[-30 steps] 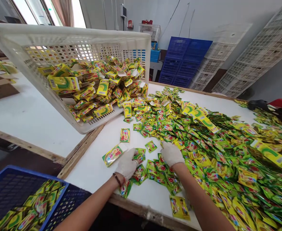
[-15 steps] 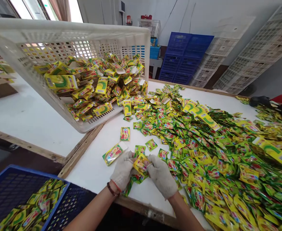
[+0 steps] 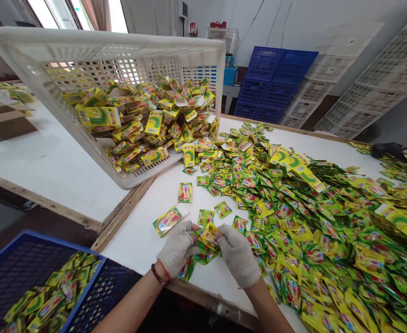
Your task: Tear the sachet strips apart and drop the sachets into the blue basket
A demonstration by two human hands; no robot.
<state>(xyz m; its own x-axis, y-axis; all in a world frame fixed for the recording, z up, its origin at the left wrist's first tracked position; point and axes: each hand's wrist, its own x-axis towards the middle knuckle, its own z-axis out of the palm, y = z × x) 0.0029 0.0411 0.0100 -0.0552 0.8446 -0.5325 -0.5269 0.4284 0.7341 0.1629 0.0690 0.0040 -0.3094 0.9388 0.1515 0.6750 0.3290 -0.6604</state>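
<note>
Both of my hands wear white knit gloves with bare fingertips and meet over the table's front edge. My left hand is closed on small candy sachets, a green one showing by its fingers. A yellow sachet is pinched by my right hand, its near edge against the left fingers. Under them lie more green sachets. Left of my hands rests an open yellow-green carton, flap toward me and to the right. Beyond it lies a smaller flat packet. Loose sachets lie just past my fingers.
A white crate tipped on its side spills yellow cartons onto the table. A large heap of sachets covers the right side. At lower left stands a blue crate holding filled cartons. Stacked blue crates stand behind.
The view has turned slightly left, so things sit further right. The yellow sachet, earlier held flat between both hands, now looks tilted and crumpled, and my right hand has drawn slightly away from the left.
</note>
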